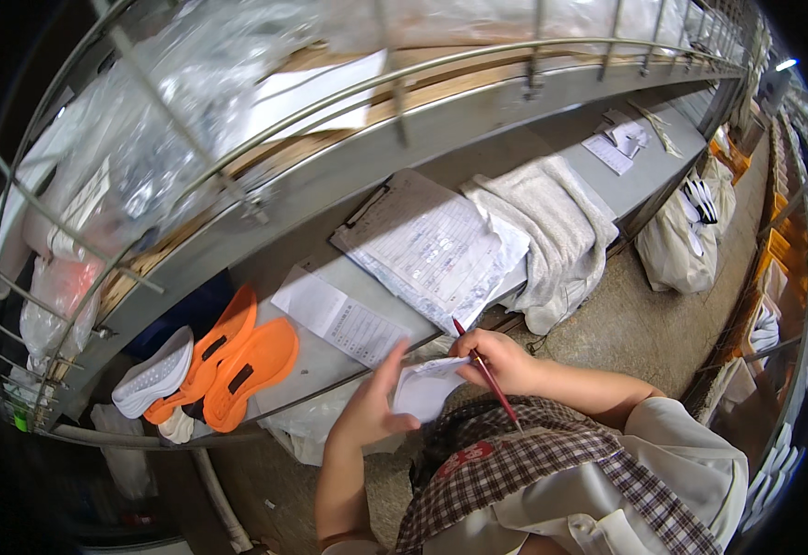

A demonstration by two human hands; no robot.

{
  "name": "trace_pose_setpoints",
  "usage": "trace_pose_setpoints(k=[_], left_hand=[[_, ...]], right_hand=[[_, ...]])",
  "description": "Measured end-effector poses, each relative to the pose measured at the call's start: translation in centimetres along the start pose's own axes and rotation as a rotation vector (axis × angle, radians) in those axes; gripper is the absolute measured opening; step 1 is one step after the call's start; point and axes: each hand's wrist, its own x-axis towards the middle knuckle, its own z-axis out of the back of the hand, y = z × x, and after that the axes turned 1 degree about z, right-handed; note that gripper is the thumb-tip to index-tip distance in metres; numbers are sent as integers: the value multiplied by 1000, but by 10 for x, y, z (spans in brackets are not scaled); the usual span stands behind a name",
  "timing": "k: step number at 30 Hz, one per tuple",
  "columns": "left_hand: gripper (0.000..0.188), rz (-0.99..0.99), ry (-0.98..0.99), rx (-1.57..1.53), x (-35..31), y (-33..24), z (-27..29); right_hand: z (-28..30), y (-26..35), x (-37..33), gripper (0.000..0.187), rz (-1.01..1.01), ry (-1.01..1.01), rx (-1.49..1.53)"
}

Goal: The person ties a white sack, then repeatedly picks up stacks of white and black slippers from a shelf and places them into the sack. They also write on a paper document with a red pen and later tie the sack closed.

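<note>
My right hand (506, 363) is closed around a dark red pen (487, 366), which slants down toward my apron. Its fingertips also meet the edge of some small white paper slips (425, 387) in front of my body. On the other side of the slips is my left hand (372, 407), fingers stretched and thumb apart. The thumb is close to the slips' edge; whether it presses on them I cannot tell. Just beyond, a printed paper sheet (339, 319) lies on the grey shelf (316, 375). A clipboard with a filled-in form (427, 240) rests farther back.
Orange shoe insoles (256, 370) and a pale grey one (154, 375) lie at the shelf's left end. A folded grey cloth (552, 231) is right of the clipboard. Wire railing (404, 74) guards plastic bags above. A white sack (677, 245) stands on the floor at right.
</note>
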Motion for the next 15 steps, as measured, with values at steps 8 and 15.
trace_pose_setpoints(k=[8, 15], left_hand=[[24, -160, -570, 603, 48, -9, -87], [15, -890, -578, 1206, 130, -7, -220]], right_hand=[[99, 7, -88, 43, -310, -130, -41], [184, 12, -287, 23, -577, -113, -399]])
